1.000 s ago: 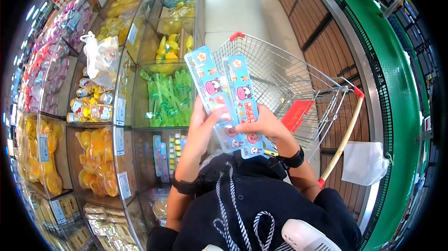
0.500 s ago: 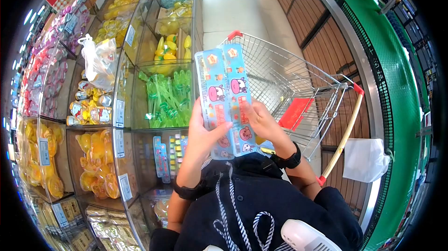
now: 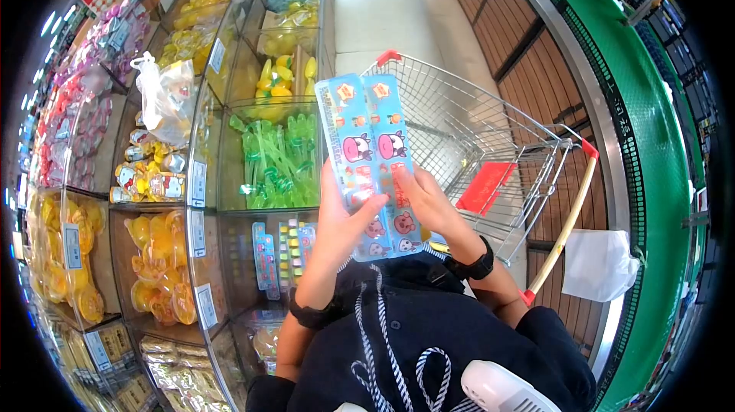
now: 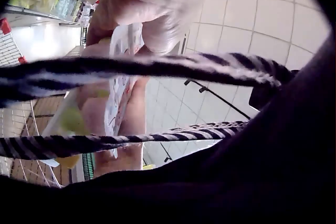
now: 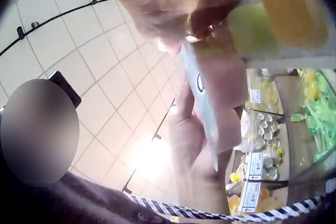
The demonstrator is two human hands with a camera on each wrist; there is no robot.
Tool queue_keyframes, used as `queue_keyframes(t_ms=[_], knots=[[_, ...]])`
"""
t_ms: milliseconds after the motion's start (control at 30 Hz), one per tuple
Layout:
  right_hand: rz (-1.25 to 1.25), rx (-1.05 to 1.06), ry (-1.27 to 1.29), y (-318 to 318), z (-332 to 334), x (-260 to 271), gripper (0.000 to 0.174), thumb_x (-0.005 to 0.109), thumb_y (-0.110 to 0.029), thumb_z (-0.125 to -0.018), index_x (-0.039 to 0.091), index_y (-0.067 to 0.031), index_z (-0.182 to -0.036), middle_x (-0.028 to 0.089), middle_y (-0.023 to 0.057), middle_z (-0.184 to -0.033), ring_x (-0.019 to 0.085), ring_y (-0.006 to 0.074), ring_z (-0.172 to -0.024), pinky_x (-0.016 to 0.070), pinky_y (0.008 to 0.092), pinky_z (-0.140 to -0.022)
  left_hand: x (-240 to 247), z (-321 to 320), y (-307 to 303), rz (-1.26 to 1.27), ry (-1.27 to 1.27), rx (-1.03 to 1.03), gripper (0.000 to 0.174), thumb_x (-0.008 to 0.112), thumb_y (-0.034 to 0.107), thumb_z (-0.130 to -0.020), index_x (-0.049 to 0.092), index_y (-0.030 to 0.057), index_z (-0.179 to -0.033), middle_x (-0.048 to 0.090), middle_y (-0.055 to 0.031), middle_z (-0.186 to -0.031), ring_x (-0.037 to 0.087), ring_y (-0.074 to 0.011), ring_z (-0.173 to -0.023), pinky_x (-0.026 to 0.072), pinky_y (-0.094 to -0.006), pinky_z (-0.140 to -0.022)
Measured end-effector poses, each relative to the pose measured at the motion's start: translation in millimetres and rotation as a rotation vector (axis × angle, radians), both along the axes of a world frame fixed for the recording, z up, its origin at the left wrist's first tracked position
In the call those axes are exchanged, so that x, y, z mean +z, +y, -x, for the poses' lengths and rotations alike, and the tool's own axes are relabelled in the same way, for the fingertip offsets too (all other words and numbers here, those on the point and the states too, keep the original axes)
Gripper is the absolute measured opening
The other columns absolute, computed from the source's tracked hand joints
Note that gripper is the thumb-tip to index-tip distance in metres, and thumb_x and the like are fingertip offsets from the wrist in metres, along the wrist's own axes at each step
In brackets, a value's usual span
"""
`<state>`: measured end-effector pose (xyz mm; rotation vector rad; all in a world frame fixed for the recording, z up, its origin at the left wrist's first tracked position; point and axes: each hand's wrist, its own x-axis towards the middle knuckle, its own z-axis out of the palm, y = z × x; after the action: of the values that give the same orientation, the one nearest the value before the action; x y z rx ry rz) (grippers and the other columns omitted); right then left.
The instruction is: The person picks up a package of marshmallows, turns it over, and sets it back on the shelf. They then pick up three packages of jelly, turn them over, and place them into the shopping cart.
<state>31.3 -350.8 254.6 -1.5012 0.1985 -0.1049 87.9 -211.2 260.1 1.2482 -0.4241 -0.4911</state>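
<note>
Two long light-blue packs with cow and pig cartoons stand side by side in the head view, the left pack point(image 3: 348, 132) touching or slightly overlapping the right pack point(image 3: 390, 136). My left hand point(image 3: 341, 217) grips the left one from its outer side, thumb across the front. On the other side my right hand point(image 3: 429, 201) pinches the right pack, thumb on its face. Both wrist views show the packs edge-on between the hands; in the right wrist view, yellow and green pieces in clear plastic point(image 5: 294, 14) sit close to the packs.
A wire shopping cart point(image 3: 459, 113) with a red-ended handle stands ahead to the right. Divided clear bins point(image 3: 218, 213) of yellow, green and orange goods line the left. A white bag point(image 3: 597, 266) hangs by the green-covered counter point(image 3: 651, 182) at right.
The two packs, crossed and fanned apart a second ago, have come together side by side. Both hands keep hold, with the right hand a little nearer the left.
</note>
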Motion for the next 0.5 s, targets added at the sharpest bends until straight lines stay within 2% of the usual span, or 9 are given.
queue_keyframes(t_ms=[33,133,167,233,367,433,500], knots=[[-0.040,-0.005,-0.025,0.4,0.1,-0.7,0.050,0.044,-0.044,-0.088,0.048,0.0010,-0.111,0.056,0.0105,-0.096,0.054,0.0134,-0.088,0.0443,0.0259,-0.073,-1.4,0.5,-0.9,0.003,0.001,0.005,0.070,0.064,0.003,-0.073,0.021,0.0018,-0.129,0.042,-0.0107,-0.116,0.046,-0.0166,-0.104,0.0443,-0.0302,-0.083],[0.205,0.094,-0.024,-9.6,-1.9,-7.9,0.057,0.065,-0.038,-0.075,0.046,0.0002,-0.114,0.055,0.0108,-0.102,0.053,0.0150,-0.092,0.0438,0.0277,-0.077,-3.8,0.4,-2.2,-0.016,-0.054,0.010,0.069,0.062,0.003,-0.074,0.020,0.0016,-0.130,0.041,-0.0110,-0.116,0.046,-0.0169,-0.104,0.0445,-0.0300,-0.082],[0.131,0.145,0.007,-11.0,-0.9,-5.9,0.061,0.069,-0.033,-0.071,0.044,0.0000,-0.116,0.054,0.0112,-0.105,0.053,0.0157,-0.095,0.0430,0.0286,-0.080,-4.2,0.2,-2.0,-0.027,-0.082,0.010,0.069,0.061,0.003,-0.075,0.019,0.0016,-0.130,0.041,-0.0111,-0.116,0.046,-0.0170,-0.104,0.0446,-0.0299,-0.082],[-0.017,0.247,0.067,-12.8,1.3,2.4,0.072,0.077,-0.024,-0.062,0.041,-0.0003,-0.119,0.051,0.0120,-0.111,0.051,0.0172,-0.100,0.0414,0.0303,-0.084,4.3,2.4,0.0,-0.007,0.031,-0.025,0.070,0.061,0.003,-0.075,0.018,0.0034,-0.131,0.041,-0.0110,-0.118,0.046,-0.0179,-0.106,0.0423,-0.0309,-0.086],[-0.071,0.298,0.037,-12.5,5.4,8.9,0.077,0.077,-0.013,-0.059,0.036,-0.0003,-0.123,0.051,0.0108,-0.112,0.050,0.0166,-0.101,0.0407,0.0305,-0.086,10.6,2.6,6.0,0.046,0.149,-0.065,0.070,0.058,0.001,-0.075,0.017,0.0039,-0.132,0.041,-0.0112,-0.120,0.044,-0.0182,-0.109,0.0393,-0.0318,-0.090],[-0.067,0.306,0.015,-11.9,5.2,12.5,0.077,0.076,-0.012,-0.059,0.035,-0.0003,-0.123,0.051,0.0106,-0.112,0.050,0.0157,-0.101,0.0411,0.0296,-0.085,4.8,0.8,5.5,0.028,0.058,-0.044,0.070,0.057,0.000,-0.075,0.017,0.0038,-0.132,0.040,-0.0113,-0.120,0.044,-0.0181,-0.109,0.0382,-0.0323,-0.091],[-0.075,0.282,0.105,-11.2,4.8,14.7,0.075,0.073,-0.009,-0.059,0.035,-0.0003,-0.123,0.052,0.0102,-0.110,0.051,0.0144,-0.098,0.0421,0.0287,-0.084,1.3,0.1,4.5,0.016,0.004,-0.035,0.070,0.056,-0.001,-0.075,0.016,0.0032,-0.132,0.039,-0.0118,-0.120,0.043,-0.0182,-0.110,0.0375,-0.0328,-0.091]])
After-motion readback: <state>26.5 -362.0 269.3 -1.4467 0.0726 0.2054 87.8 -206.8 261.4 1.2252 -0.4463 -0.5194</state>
